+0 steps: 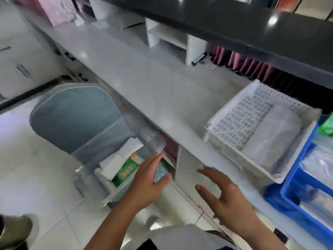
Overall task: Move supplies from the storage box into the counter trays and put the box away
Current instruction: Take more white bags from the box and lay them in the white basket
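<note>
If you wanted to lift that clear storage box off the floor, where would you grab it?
Probably by the flared rim of the clear storage box, one hand on each short end, coming down from above. The box stands upright and open, its walls smooth, so the rim's lip gives fingers something to hook under.
</note>
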Motion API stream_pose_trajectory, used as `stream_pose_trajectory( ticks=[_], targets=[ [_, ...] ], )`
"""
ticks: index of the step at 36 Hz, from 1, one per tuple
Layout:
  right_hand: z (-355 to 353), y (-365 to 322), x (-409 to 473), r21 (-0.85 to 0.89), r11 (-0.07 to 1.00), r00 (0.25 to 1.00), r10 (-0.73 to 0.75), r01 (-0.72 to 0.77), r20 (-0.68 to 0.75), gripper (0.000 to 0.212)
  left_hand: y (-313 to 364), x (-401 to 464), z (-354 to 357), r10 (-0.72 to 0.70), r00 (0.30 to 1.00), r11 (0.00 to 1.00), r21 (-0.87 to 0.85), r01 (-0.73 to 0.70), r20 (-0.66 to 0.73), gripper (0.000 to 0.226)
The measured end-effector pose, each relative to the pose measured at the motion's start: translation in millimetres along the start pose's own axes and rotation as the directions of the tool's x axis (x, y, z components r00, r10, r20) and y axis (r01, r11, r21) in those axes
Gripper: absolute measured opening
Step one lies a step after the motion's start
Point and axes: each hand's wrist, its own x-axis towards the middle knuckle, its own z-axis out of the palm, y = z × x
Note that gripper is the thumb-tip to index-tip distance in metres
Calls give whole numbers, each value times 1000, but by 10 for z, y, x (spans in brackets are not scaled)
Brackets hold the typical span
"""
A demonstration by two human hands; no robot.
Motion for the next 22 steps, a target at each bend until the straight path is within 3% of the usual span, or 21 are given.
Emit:
stream_pose_trajectory(
  ticks=[3,6,13,19,22],
  targets=[
    [245,-280,190,-37,999,998,-30,31,50,44,-361,-92,-248,-21,999,999,-32,19,-49,54],
    [382,-521,375,-82,993,988,-68,80,141,46,-649,-195,-452,-136,985,984,-130,122,-106,51],
    [751,-838,1006,-194,969,948,-89,153,305,45,-1304,-299,-592,-422,897,889,-255,381,-130,71],
    [1275,-1000,1762,-225,940,821,-87,254,564,52,-1579,-293,-795,-569,812,813,-238,531,-130,63],
    [1522,-1181,2247,-224,926,735,-79,304,673,53,-1646,-265,-998,-639,753,768,-173,616,-157,71]
  ],
)
